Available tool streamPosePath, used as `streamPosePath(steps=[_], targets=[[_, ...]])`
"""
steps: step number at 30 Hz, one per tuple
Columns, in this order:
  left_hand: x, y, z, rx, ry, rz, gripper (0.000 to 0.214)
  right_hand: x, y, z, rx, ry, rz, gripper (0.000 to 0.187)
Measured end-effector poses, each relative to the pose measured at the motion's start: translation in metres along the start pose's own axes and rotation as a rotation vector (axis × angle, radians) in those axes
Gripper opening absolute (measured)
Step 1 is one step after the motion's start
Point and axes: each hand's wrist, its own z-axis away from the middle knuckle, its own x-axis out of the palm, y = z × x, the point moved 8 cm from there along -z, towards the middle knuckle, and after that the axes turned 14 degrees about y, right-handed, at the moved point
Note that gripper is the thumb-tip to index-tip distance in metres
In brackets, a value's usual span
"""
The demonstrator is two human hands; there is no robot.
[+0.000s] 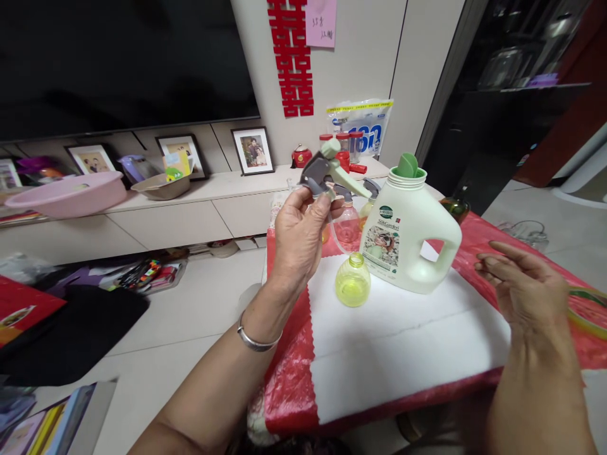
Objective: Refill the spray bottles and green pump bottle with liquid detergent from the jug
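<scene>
My left hand (pixel 303 230) is closed round a grey and pale green spray nozzle (pixel 322 169), raised above the table. A clear dip tube seems to hang from it. Below stands a small yellow-green bottle (pixel 353 281), its neck uncapped, on a white cloth (pixel 403 341). Beside it is a large pale green detergent jug (pixel 410 234) with a darker green piece (pixel 408 165) in its mouth. My right hand (pixel 526 284) hovers right of the jug, fingers loosely extended and apart, with nothing visible in it.
Behind the jug stand a pink spray bottle (pixel 348 221) and others partly hidden. Red plastic (pixel 289 379) covers the table under the cloth. A roll of tape (pixel 588 309) lies at the right edge. A cabinet (pixel 175 221) along the wall bears a pink basin (pixel 71 196) and picture frames.
</scene>
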Motion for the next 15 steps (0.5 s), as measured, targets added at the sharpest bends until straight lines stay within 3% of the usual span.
streamPosePath(steps=[5,9,15], targets=[[0.001,-0.030,0.008,-0.079,-0.042,0.022,0.033,0.005,-0.007,0.006,-0.010,-0.021,0.005,0.056],[-0.004,-0.055,0.021,-0.153,-0.051,-0.022,0.033,0.013,-0.029,0.016,-0.097,-0.062,-0.005,0.054],[-0.012,-0.080,0.038,-0.178,-0.127,-0.151,0.034,0.041,-0.058,0.049,-0.181,-0.204,-0.031,0.047]])
